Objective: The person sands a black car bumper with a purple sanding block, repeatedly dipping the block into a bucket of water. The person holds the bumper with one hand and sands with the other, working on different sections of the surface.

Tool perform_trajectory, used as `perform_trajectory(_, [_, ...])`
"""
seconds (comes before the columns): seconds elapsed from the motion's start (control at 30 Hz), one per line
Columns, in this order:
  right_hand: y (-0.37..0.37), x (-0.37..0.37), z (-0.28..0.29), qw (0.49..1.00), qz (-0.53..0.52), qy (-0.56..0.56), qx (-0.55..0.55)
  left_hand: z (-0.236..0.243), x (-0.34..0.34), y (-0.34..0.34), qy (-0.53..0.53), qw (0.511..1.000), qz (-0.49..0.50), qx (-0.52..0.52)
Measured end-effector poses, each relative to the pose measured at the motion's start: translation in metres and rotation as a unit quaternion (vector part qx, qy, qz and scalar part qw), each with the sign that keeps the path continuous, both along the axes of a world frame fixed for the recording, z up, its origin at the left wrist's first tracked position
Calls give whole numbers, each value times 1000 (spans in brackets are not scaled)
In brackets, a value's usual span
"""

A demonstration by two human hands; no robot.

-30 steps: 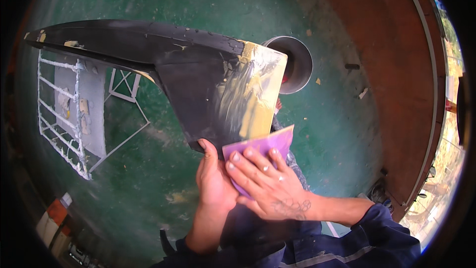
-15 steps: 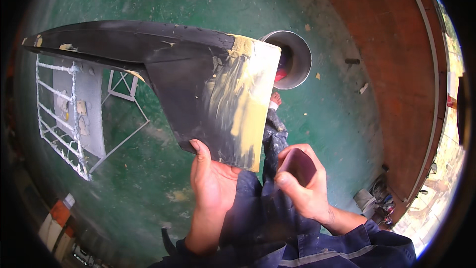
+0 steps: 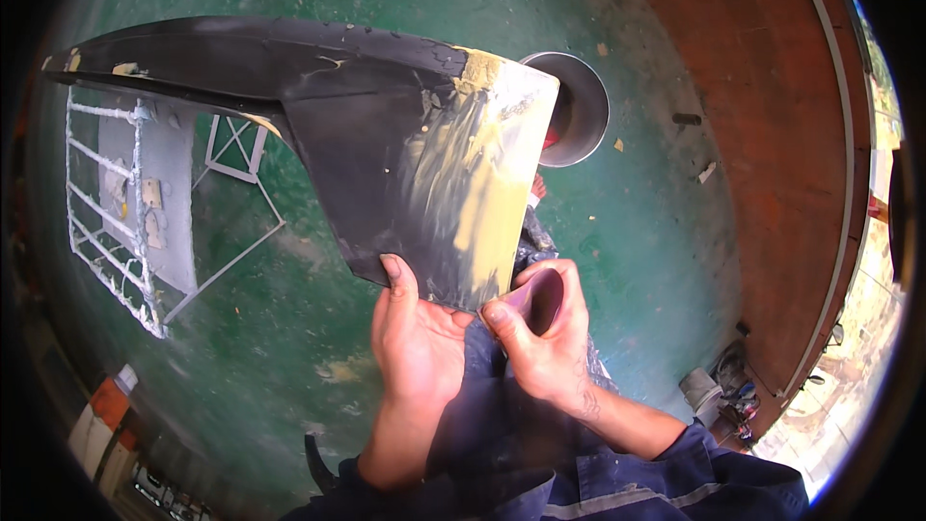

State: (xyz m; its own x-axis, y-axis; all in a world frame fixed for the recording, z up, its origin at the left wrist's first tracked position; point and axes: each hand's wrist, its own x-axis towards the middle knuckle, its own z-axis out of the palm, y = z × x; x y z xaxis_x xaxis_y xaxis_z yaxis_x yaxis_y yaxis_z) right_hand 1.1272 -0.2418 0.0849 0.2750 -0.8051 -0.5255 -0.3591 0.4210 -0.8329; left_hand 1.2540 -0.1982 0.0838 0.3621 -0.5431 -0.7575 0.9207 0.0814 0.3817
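The black panel is seen above the green floor, its straight right edge coated with yellow filler and overlapping the metal bucket. The panel's lower edge is grasped by the left grip, thumb on top, fingers beneath. A curled purple sheet is clasped in the right grip at the panel's lower right corner; whether they touch cannot be told. Room is given rightward, where the floor is bounded by a reddish-brown expanse.

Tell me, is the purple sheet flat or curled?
Curled: the purple sheet bends round into a curve, held between the thumb and fingers of the right hand.
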Motion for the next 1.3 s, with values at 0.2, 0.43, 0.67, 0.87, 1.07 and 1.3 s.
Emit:
perform_trajectory(0.2, [-3,15,-14,994,-63,-79,-26,2,0,2,5,1000,-1,0])
perform_trajectory(0.43, [-5,10,-18,993,-25,-88,-78,5,-2,-7,14,999,30,38])
perform_trajectory(0.67, [-36,19,-18,981,37,-33,-190,9,-4,-8,17,996,45,68])
perform_trajectory(0.87, [5,0,-16,990,6,-104,-97,4,-7,-2,18,998,28,62])
perform_trajectory(1.07, [3,10,-20,990,-5,-58,-128,6,-4,-2,9,1000,2,20])
perform_trajectory(1.3, [-12,19,-23,989,-55,-88,-104,2,-5,1,9,998,19,64])
